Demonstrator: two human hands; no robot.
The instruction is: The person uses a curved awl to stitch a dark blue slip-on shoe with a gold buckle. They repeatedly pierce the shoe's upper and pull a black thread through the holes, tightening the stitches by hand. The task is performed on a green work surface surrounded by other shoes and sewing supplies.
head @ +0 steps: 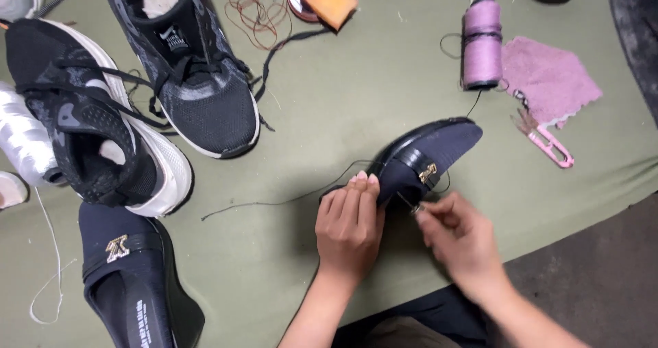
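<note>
A dark navy slip-on shoe (439,149) with a gold buckle lies on the olive cloth (356,101), toe pointing up and right. My left hand (349,224) grips its heel end, fingers curled over the collar. My right hand (459,238) pinches a thin metal needle (408,202) whose tip touches the shoe's side near the buckle. A black thread (274,202) trails left from the shoe across the cloth.
The matching navy shoe (137,286) lies at bottom left. Two black-and-white sneakers (185,67) sit at upper left beside a white thread cone (24,139). A purple thread spool (482,43), pink cloth (548,77), pink snips (548,142) and an orange block (329,0) lie farther back.
</note>
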